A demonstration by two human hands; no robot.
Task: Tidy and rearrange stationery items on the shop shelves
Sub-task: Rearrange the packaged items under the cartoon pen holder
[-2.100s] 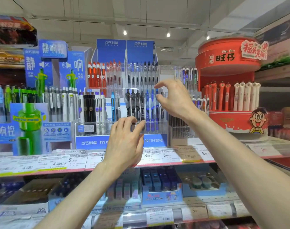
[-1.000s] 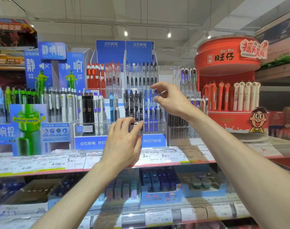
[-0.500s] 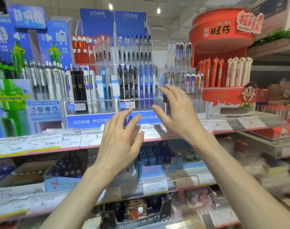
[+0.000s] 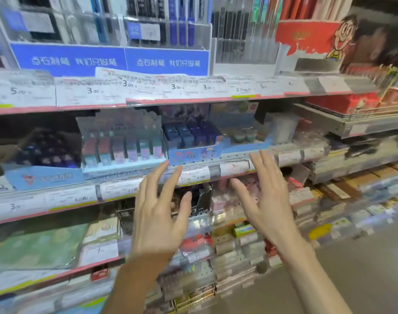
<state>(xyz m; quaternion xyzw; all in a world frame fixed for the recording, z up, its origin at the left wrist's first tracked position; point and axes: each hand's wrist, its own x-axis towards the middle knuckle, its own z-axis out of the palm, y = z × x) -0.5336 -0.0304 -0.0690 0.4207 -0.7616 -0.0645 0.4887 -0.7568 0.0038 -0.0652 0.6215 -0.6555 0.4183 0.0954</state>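
My left hand [image 4: 158, 211] and my right hand [image 4: 265, 200] hover side by side in front of the middle shelf, fingers spread, holding nothing. Just above their fingertips sits a blue display box of dark blue and purple items [image 4: 192, 141]. To its left stands a pale tray of pastel items [image 4: 123, 146]. A box with small green round items [image 4: 242, 135] is to its right. The clear pen racks with blue signs [image 4: 109, 57] stand on the top shelf, above the hands. The picture is motion-blurred.
Price tags line the shelf edge [image 4: 193, 87]. A red cartoon pen stand [image 4: 306, 39] is at the top right. A dark box [image 4: 46, 152] sits at the left. Lower shelves hold flat packs [image 4: 35, 248] and small boxes [image 4: 241, 230]. The floor [image 4: 363, 268] is at the right.
The view has tilted down from the pen racks to the middle shelf. Both hands have dropped from the pens, fingers spread, to the front of the blue display box.
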